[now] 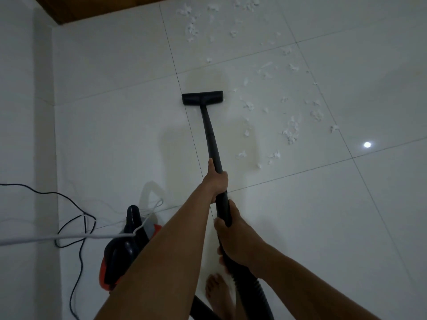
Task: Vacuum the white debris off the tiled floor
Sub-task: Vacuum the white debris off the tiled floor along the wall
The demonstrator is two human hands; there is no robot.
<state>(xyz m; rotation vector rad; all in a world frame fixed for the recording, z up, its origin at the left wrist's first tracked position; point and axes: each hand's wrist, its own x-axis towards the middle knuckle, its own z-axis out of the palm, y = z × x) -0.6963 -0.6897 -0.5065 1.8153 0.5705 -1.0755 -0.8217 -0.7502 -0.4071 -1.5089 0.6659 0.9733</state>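
Nearest the person, a bare foot (217, 294) stands flat on the tiled floor (346, 215), beside the ribbed black hose (258, 294) that curves down past it. To the left sits the canister vacuum (124, 252), black with red-orange panels, close against the white wall (27, 112). A thin black cord (78, 227) loops over the floor by the wall, and a white cable (57, 239) crosses in front of the canister.

The right hand (233, 239) is closed around the lower end of the black wand (211, 139), where the hose joins it; the fingers wrap fully round. The left hand (216, 179) grips the wand higher up, arm extended, also closed tight on the tube. Both hands are bare.

The wand runs forward and slightly left to the flat black floor nozzle (202, 97), which rests on the tile beside a grout line. The strip of floor directly under and left of the wand appears free of scraps.

The white debris (291, 130) lies to the right of the nozzle and wand, scattered in small fluffy shreds across two tiles. A second patch (191, 31) lies farther off, beyond the nozzle, near a brown wooden edge (92, 8) at the top. A bright round light reflection (367, 144) shows on the glossy tile at right.
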